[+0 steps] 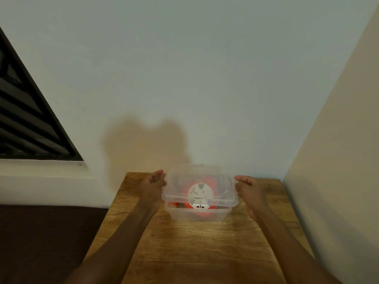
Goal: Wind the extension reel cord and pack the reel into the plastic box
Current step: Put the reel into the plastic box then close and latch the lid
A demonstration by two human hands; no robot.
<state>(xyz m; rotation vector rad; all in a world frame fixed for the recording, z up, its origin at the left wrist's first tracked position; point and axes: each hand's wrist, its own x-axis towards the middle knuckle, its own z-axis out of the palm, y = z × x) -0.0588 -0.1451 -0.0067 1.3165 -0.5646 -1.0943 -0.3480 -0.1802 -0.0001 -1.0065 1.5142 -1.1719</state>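
Wooden table in a white-walled corner; both hands' fingers grip the clear lid.

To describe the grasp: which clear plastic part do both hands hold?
The lid, held above the box by left hand and right hand.

Left hand and right hand grip clear lid over box holding orange reel on table

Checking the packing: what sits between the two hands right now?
In the head view, the clear lid spans between the left hand and right hand, over the plastic box holding the orange reel.
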